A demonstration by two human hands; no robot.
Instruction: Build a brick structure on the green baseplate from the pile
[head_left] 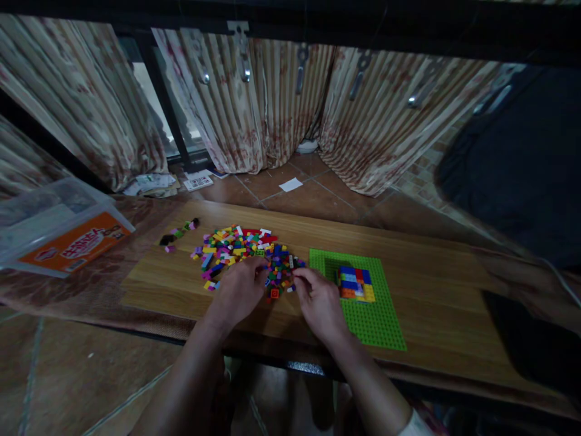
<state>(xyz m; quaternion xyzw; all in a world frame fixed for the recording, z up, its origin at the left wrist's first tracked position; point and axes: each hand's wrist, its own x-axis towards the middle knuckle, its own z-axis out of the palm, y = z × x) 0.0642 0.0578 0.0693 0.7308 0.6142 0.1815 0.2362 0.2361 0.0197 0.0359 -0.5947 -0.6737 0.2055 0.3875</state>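
Note:
A loose heap of small multicoloured plastic building bricks [240,254] lies on a wooden tabletop [422,290]. My left hand [236,290] rests at the heap's near edge, its fingers extended among the bricks. My right hand [320,303] is at the heap's right edge, its fingertips together among the bricks; anything between them is hidden. To the right lies a green studded baseplate [376,315]. On it stands a flat block of joined bricks [355,284] in blue, red, orange and yellow, just beyond my right hand and apart from it.
A few stray bricks [177,235] lie left of the heap. A clear plastic box with an orange label [63,233] sits at the table's far left. Striped curtains [281,103] hang beyond the table, with papers on the tiled floor [295,200]. Dark fabric [512,169] fills the right.

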